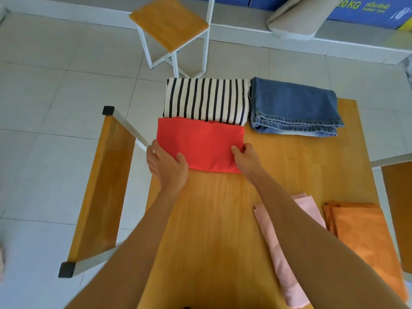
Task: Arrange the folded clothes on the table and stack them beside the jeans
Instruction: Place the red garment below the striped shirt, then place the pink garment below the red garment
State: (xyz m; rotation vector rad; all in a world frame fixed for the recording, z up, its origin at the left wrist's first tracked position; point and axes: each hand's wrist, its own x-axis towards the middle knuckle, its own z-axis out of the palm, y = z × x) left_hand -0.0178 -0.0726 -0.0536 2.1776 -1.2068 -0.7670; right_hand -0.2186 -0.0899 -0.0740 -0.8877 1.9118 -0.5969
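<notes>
Forearms: both bare, coming in from the bottom edge and stretched forward over the tabletop, angling toward each other
Left hand: on the near-left corner of the red folded garment, thumb on top of the cloth, fingers running along its left edge; grip is grasping that corner
Right hand: at the near-right corner of the same red piece, thumb and curled fingers pinching the fabric, so that grip is clenched on it too
Red garment spot: flat on the tabletop, far edge touching the striped folded top, maybe tucked a bit under it, hard to tell
Striped top: black and white, far side of the tabletop, hanging slightly past the far edge
Jeans: folded, just beside the striped top on its right, touching or nearly so
Pink cloth: folded, near right, partly hidden under the right forearm
Orange cloth: folded, right beside the pink one at the tabletop's right edge
Around it: wooden stool on the tiled floor beyond, wooden chair to the left
</notes>
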